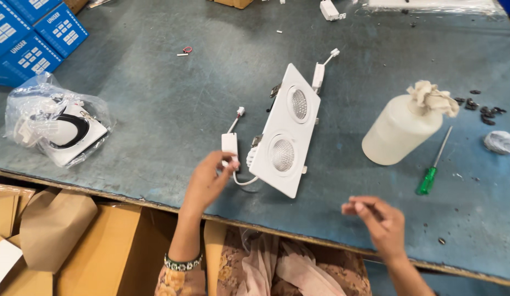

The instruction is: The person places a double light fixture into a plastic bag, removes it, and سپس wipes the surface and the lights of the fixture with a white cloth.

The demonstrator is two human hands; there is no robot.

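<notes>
Nearest the camera, the person's patterned clothing (255, 268) fills the gap below the near edge of the worktop (156, 109). On the worktop, near the middle of that edge, lies the white twin-lamp fitting (286, 130), face up and slanted, its two round lamps showing. The left hand (206, 183) curls at the fitting's near left corner, thumb and fingertips pinching at the small white driver box (229, 145) or its wire (245, 181); which of the two cannot be told. The right hand (375, 216) hovers over the near edge, well apart from the fitting, fingers bunched together on something too small to make out. A steady pinch close to the box would likely keep the thin lead from kinking.
</notes>
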